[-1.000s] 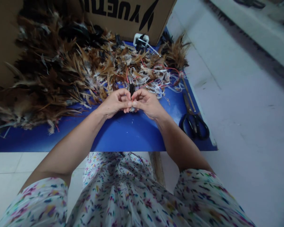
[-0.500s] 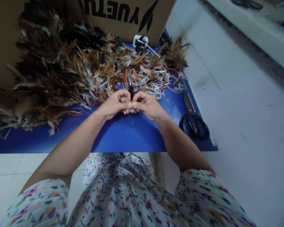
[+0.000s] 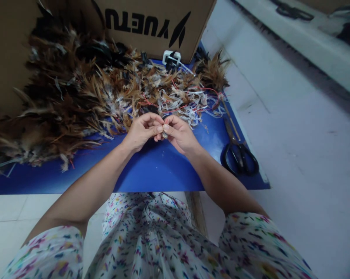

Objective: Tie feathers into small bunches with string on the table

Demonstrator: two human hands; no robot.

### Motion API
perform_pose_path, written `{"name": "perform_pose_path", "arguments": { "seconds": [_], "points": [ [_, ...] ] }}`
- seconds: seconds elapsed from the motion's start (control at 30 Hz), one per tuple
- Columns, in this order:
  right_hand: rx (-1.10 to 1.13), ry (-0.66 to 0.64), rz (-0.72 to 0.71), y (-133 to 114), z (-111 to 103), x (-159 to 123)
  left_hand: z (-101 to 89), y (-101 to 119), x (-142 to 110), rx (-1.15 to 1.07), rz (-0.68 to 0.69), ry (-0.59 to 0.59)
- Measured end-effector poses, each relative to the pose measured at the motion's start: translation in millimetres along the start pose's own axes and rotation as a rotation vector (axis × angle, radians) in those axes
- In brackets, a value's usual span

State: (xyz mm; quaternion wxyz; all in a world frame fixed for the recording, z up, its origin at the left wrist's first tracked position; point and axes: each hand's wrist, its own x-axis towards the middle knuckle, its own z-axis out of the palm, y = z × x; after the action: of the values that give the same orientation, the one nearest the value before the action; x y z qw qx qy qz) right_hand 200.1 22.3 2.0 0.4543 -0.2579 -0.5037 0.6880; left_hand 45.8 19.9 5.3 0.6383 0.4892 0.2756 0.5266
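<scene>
My left hand (image 3: pixel 146 131) and my right hand (image 3: pixel 177 133) meet over the front of the blue table, thumbs and fingertips pinched together. Between them is a small feather bundle (image 3: pixel 165 135); its pale quill ends poke out below the thumbs, and most of it is hidden by the fingers. Just beyond the hands lie white strips and red strings (image 3: pixel 189 106) mixed with brown feathers (image 3: pixel 111 91). Both hands are closed on the bundle, held above the tabletop.
A large pile of brown and black feathers (image 3: pixel 61 97) spreads across the left and back of the blue table (image 3: pixel 163 174). Black-handled scissors (image 3: pixel 239 158) lie near the right edge beside a thin stick (image 3: pixel 231 118). Behind stand a cardboard box (image 3: pixel 151 38) and a white plastic piece (image 3: pixel 172 58).
The dark feathers that stood up between my hands are now mostly hidden behind the fingers, as the bundle has tilted. The head view has shifted slightly.
</scene>
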Motion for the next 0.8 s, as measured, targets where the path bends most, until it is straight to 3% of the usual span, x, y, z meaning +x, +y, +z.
{"name": "perform_pose_path", "arguments": {
  "seconds": [0.33,0.8],
  "points": [
    [0.019,0.052,0.006,3.8,1.5,0.5,1.2,-1.0,1.3,0.038,0.043,0.056],
    [-0.002,0.103,0.004,3.3,1.5,1.4,-2.2,-7.8,1.4,0.156,0.074,0.013]
  ]
}}
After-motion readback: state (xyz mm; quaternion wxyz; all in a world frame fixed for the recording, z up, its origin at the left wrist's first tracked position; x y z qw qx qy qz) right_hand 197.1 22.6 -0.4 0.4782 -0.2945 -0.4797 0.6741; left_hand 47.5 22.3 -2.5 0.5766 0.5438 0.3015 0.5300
